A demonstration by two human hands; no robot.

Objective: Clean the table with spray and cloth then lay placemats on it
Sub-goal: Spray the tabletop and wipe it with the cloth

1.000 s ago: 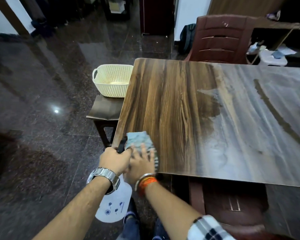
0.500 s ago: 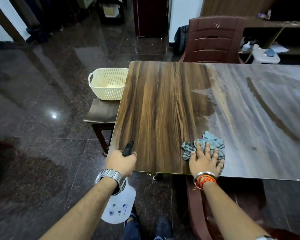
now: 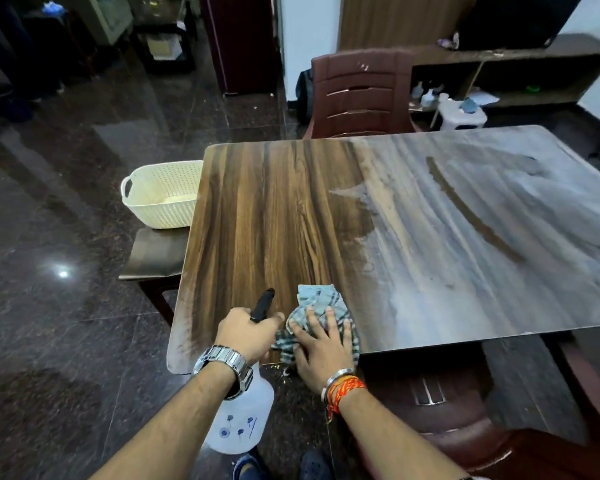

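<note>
The right hand [image 3: 321,344] lies flat, fingers spread, pressing the one cloth [image 3: 317,301] down at the near edge of the worktop [image 3: 274,220]. Just beside it, the left hand [image 3: 246,332] is wrapped round the neck of the one spray bottle [image 3: 241,420], whose black nose points away over the wood. The dull grey part lies to the right of the cloth, so the right hand is nearer. One basket [image 3: 160,195] sits off to the left; no placemats lie on the worktop
</note>
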